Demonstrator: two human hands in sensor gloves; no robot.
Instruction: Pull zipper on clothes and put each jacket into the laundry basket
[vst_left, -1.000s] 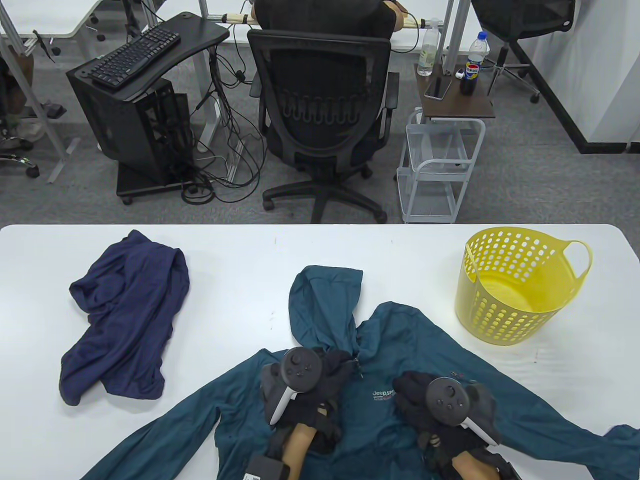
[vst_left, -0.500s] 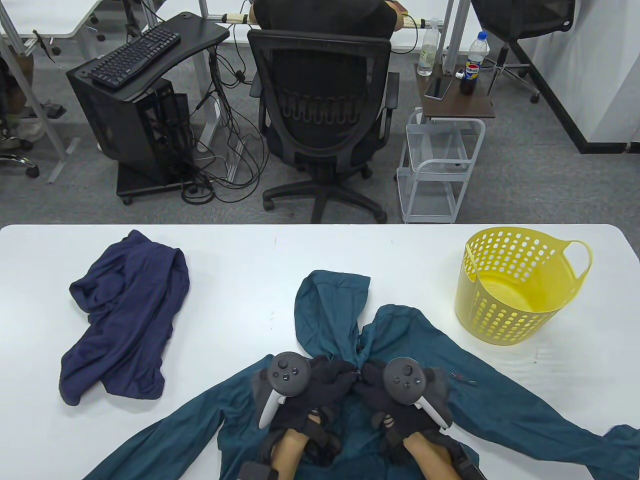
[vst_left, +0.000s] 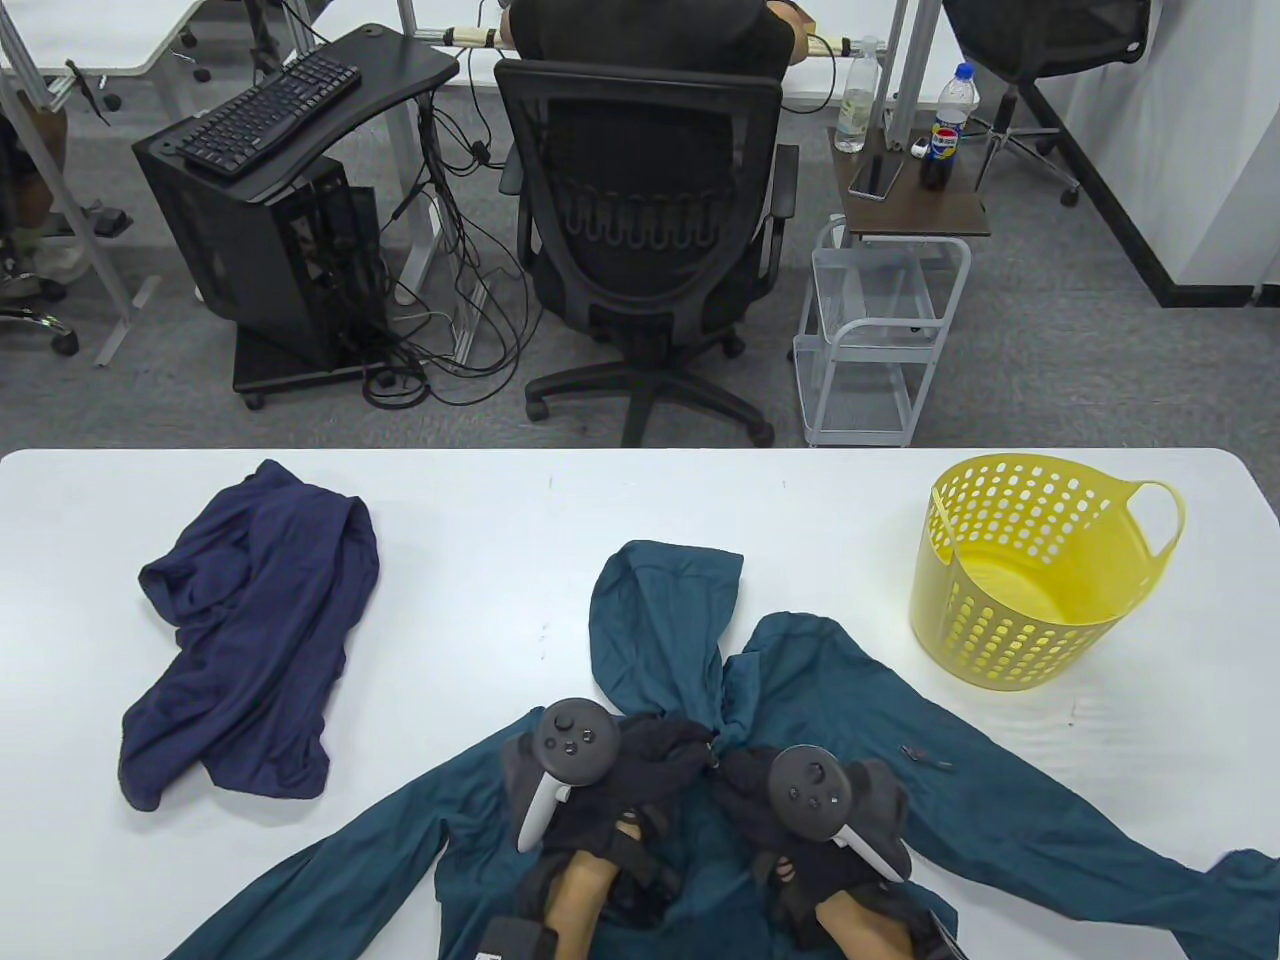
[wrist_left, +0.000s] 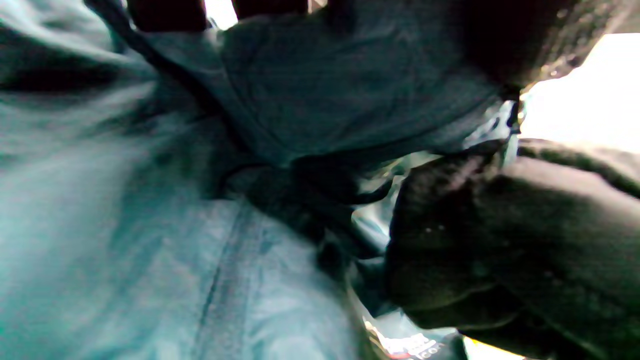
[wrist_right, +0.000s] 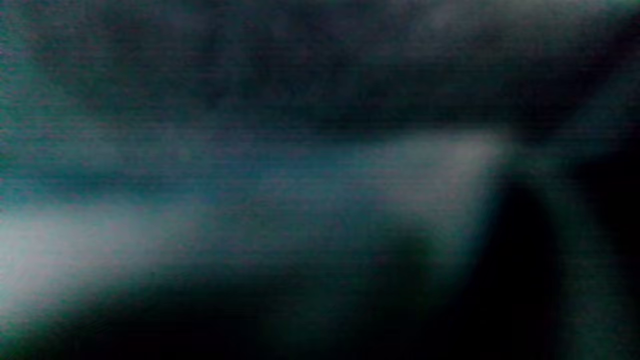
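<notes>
A teal hooded jacket (vst_left: 1000, 820) lies spread on the white table (vst_left: 480, 520), sleeves out to both sides and hood (vst_left: 660, 610) pointing away from me. My left hand (vst_left: 690, 745) and right hand (vst_left: 735, 765) meet at the collar, where the front zip ends. Each grips a side of the fabric there. The left wrist view shows teal cloth (wrist_left: 125, 250) close up and my right hand (wrist_left: 500, 240) curled at the zip. The right wrist view is only blurred teal cloth (wrist_right: 250, 200). A navy jacket (vst_left: 250, 640) lies crumpled at the left.
A yellow perforated laundry basket (vst_left: 1000, 620) stands upright at the table's right, nothing visible inside. A small dark tab (vst_left: 925, 755) lies on the teal jacket's right shoulder. Beyond the far edge stand an office chair (vst_left: 640, 220) and a wire cart (vst_left: 880, 330).
My right hand has moved left from the chest logo up to the collar, meeting my left hand. The hood and shoulders have bunched slightly toward the middle.
</notes>
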